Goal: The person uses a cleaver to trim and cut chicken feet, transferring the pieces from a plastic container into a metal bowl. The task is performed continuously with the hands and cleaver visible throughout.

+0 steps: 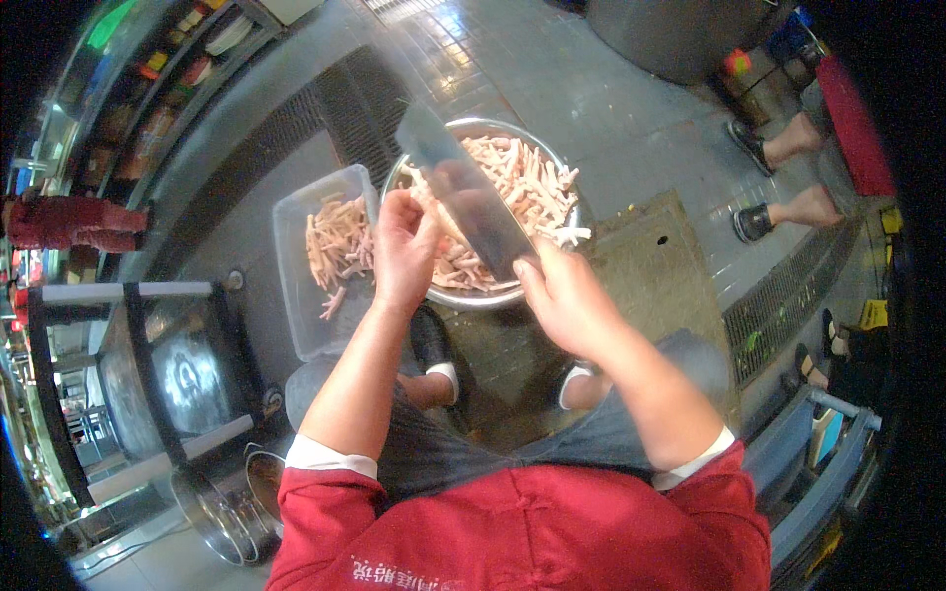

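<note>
My right hand (565, 295) grips the handle of a broad-bladed cleaver (477, 210). Its blade slants up and to the left over a round metal basin (473, 301). Heaped in the basin are pale chicken feet (521, 173), and a few stick out over its right rim. With fingers pinched, my left hand (405, 258) holds a chicken foot (423, 188) just left of the blade. The blade hides part of that foot. Left of the basin, a clear plastic tub (290, 295) contains more chicken feet (329, 240), partly covered by my left hand.
Dark floor grating (358, 103) lies beyond the tub. Another person's shod feet (754, 221) are at the right, with more feet (813, 366) lower down. A blue-grey plastic chair or frame (783, 436) stands at lower right. Metal pots (222, 517) sit at lower left, below a dark cabinet (185, 369).
</note>
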A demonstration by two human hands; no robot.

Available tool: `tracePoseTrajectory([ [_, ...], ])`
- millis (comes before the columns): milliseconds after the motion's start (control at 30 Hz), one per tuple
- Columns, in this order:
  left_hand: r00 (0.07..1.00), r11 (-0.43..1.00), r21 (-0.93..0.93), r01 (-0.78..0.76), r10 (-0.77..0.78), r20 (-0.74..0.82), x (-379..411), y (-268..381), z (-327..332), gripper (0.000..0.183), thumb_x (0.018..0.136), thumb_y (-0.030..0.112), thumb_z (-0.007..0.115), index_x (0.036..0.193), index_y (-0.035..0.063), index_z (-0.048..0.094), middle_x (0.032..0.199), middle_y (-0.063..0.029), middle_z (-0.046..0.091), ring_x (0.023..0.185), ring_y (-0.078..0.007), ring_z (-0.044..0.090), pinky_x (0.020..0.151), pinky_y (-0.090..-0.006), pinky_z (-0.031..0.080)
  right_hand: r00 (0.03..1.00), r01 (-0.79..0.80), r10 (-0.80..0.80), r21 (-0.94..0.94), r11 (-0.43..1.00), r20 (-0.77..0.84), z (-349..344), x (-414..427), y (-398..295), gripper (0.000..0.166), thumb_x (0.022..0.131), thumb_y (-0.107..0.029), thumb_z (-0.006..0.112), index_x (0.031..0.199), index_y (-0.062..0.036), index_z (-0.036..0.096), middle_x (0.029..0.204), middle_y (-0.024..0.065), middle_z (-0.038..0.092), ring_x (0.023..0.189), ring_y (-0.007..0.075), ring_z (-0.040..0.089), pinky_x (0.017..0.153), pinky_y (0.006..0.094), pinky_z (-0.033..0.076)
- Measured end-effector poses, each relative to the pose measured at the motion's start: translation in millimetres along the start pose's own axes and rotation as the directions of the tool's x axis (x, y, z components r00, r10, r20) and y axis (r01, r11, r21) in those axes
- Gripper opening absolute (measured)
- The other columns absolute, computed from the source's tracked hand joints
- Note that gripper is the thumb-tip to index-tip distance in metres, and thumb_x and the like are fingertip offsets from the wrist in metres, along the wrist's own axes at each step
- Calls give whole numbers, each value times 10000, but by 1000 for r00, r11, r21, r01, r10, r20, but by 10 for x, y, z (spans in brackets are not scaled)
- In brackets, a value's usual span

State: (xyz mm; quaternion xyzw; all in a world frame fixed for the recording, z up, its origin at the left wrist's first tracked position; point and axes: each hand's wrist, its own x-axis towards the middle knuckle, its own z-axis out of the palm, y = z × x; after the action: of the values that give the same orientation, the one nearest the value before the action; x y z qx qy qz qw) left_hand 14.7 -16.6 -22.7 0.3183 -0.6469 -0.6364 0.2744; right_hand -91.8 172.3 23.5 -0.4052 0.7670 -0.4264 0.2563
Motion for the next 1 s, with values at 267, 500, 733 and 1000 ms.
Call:
tracePoseTrajectory([
  [267, 998, 999, -31, -19, 17, -56, -61, -75, 106, 82, 952, 43, 551, 1025, 28, 519, 822, -37, 591, 601, -82, 562, 518, -210, 439, 998, -69, 69, 28, 997, -6, 61, 93, -18, 266, 986, -198, 521, 1059, 56, 552, 898, 298, 656, 892, 457, 644, 783, 497, 503],
  [500, 999, 999, -48, 5, -6, -34, -147, -46, 199, 96, 958, 72, 566, 1023, 33, 508, 833, -27, 596, 623, -84, 568, 534, -213, 457, 996, -79, 81, 57, 995, -33, 59, 94, -94, 277, 984, -193, 522, 1097, 58, 557, 936, 306, 656, 933, 448, 645, 827, 491, 497],
  [733, 999, 993, 120, 24, -27, 20, -93, -250, 101, 59, 964, 80, 563, 985, 54, 515, 822, -37, 601, 611, -105, 587, 535, -229, 463, 984, -147, 167, 238, 960, -65, 182, 243, 151, 267, 983, -195, 525, 1084, 44, 586, 930, 271, 665, 904, 423, 654, 813, 458, 502],
  [1000, 932, 788, 605, 115, 124, -340, 554, -1130, -1084, 269, 889, 139, 650, 1103, -5, 574, 978, -141, 664, 888, -247, 648, 794, -368, 526, 932, -242, 347, 535, 809, -102, -281, 216, 12, 157, 1006, -148, 513, 1040, -8, 575, 680, 40, 567, 522, 111, 518, 489, 302, 445],
])
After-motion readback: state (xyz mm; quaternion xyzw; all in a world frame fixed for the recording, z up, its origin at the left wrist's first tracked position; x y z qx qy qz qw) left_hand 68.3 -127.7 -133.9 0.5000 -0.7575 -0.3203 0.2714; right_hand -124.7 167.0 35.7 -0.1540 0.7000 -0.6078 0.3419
